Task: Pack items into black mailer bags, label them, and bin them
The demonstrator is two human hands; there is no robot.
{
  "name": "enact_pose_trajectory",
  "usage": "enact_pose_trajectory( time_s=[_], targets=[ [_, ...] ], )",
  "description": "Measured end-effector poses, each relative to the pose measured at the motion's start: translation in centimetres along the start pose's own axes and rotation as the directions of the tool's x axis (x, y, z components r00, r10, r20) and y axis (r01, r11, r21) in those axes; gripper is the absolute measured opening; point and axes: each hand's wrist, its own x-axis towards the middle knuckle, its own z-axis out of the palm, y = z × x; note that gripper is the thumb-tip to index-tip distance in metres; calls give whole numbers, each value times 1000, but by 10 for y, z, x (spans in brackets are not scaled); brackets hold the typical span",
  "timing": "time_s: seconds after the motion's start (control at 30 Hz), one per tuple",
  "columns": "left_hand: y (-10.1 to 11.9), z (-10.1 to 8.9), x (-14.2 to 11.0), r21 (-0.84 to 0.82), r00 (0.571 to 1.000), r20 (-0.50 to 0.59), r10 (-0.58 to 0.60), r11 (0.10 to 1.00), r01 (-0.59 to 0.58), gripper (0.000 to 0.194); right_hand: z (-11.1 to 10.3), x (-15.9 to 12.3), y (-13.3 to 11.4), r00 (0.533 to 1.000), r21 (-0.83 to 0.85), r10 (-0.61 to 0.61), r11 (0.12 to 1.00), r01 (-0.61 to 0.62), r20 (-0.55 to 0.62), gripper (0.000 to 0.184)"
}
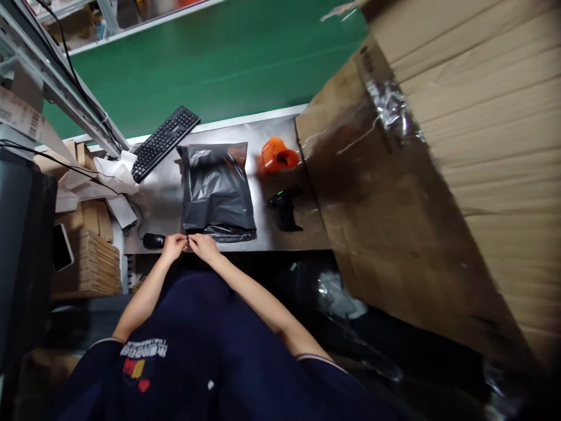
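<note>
A black plastic mailing bag [217,190] lies flat on the metal worktable [153,202], its folded edge along the table's front. At the bag's near left corner, the fingertips of my left hand [173,248] and my right hand [204,248] meet in a pinch. Both hands are closed on that corner; the exact bit between the fingers is too small to make out. Just left of my left hand is a black computer mouse [153,241]. Right of the bag lie an orange tape dispenser [279,155] and a black handheld scanner [286,210] with a green light.
A black keyboard [166,143] lies at the back left. Stacked flat cardboard [99,263] and a phone [62,247] are on the left. A large cardboard box [381,193] borders the right side. Behind the table runs a green conveyor belt [219,64].
</note>
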Motion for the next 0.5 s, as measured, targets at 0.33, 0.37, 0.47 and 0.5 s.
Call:
enact_pose_trajectory(
  time_s=[0.33,0.37,0.47,0.5],
  targets=[
    [-7,12,1,-46,1000,-6,-24,999,24,11,-11,-20,58,892,550,368,816,-175,-262,21],
    [-8,9,-1,-40,999,-16,-30,999,29,11,-19,-36,73,839,613,461,762,-207,-289,27],
    [-12,-3,-7,-27,998,-45,-40,999,38,18,-54,-114,126,583,769,728,586,-256,-361,40],
    [-13,-6,-10,-23,998,-51,-41,999,40,21,-66,-148,144,490,807,788,536,-250,-372,42]
  ],
)
